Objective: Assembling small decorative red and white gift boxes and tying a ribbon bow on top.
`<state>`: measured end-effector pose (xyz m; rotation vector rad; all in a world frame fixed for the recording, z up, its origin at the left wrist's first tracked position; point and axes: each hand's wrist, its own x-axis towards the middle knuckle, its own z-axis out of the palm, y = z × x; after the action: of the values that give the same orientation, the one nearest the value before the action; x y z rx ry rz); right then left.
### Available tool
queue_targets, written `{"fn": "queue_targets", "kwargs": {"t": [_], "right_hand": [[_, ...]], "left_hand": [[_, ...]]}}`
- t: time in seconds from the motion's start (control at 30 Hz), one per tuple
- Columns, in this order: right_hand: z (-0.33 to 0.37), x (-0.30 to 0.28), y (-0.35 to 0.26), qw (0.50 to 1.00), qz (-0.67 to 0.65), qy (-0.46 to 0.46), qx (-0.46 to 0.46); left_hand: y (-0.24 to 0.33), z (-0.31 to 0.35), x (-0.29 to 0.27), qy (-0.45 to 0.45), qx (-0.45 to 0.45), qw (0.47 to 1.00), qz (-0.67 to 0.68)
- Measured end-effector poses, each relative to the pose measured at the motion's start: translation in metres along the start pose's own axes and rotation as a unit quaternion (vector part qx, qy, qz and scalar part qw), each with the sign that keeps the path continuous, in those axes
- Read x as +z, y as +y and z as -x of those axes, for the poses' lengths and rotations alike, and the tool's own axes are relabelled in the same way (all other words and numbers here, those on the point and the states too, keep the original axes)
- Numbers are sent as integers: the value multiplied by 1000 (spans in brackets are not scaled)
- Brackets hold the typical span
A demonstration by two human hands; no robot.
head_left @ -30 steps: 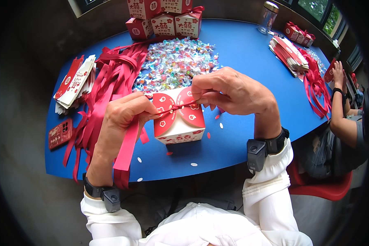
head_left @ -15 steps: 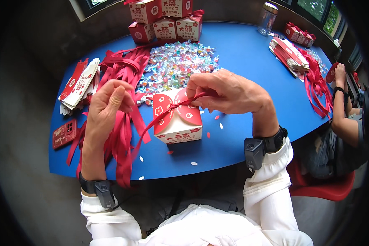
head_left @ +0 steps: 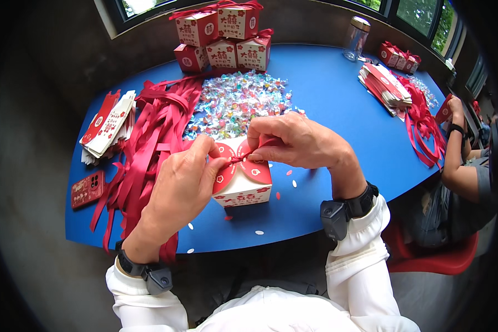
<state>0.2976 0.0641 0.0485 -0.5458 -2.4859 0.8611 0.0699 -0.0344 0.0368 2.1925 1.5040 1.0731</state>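
A white and red gift box (head_left: 242, 197) with petal-shaped top flaps stands on the blue table in front of me. Across its top runs a red ribbon (head_left: 238, 159), knotted or twisted at the middle. My left hand (head_left: 183, 180) pinches the ribbon just left of the knot, thumb and forefinger together. On the other side my right hand (head_left: 299, 141) grips the ribbon close to the knot, fingers curled. Part of the ribbon is hidden behind both hands.
A heap of wrapped candies (head_left: 243, 99) lies behind the box, loose red ribbons (head_left: 160, 127) to its left. Flat folded cartons (head_left: 113, 122) and a phone (head_left: 88, 189) are at the left. Finished boxes (head_left: 221, 33) are stacked at the back, near a glass jar (head_left: 356, 40). Another person's arm (head_left: 458, 149) is at the right.
My left hand has moved right and down from above the loose ribbons to the knot, closing on the ribbon there. My right hand keeps its hold. The view has tilted slightly.
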Motion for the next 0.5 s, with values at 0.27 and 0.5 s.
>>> {"fn": "queue_targets", "kwargs": {"t": [0.27, 0.5], "right_hand": [[0, -6, -11, 997, 20, -8, 68], [0, -23, 0, 985, -96, 26, 144]], "left_hand": [[-3, -6, -11, -86, -17, 996, 2], [-18, 0, -3, -60, -44, 992, 101]]}}
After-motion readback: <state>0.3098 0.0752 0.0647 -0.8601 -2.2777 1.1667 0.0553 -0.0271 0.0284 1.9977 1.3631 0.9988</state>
